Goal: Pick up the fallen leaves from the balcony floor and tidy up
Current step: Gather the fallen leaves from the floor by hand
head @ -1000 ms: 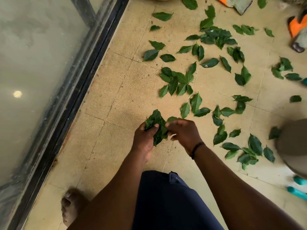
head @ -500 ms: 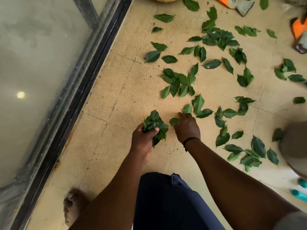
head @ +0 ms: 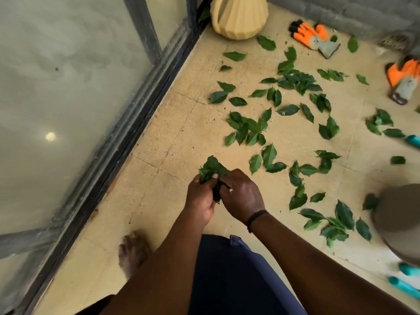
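My left hand (head: 201, 197) grips a bunch of green leaves (head: 212, 169) just above the beige balcony floor (head: 172, 137). My right hand (head: 242, 196) is pressed against the bunch from the right, its fingers curled onto the leaves. Several loose green leaves (head: 247, 129) lie scattered on the tiles ahead and to the right, with a dense clump (head: 295, 81) further back and another group (head: 334, 221) near my right forearm.
A glass sliding door with a dark frame (head: 127, 142) runs along the left. A cream ribbed vase (head: 238, 17) stands at the back. Orange work gloves (head: 313, 38) (head: 403, 80) lie at the back right. A grey round pot (head: 400, 223) and teal handles (head: 404, 285) sit at right. My bare foot (head: 134, 251) is at lower left.
My right hand came back from the floor near the loose leaves and now meets the bunch in my left hand. The camera tilted up, showing the vase and gloves.
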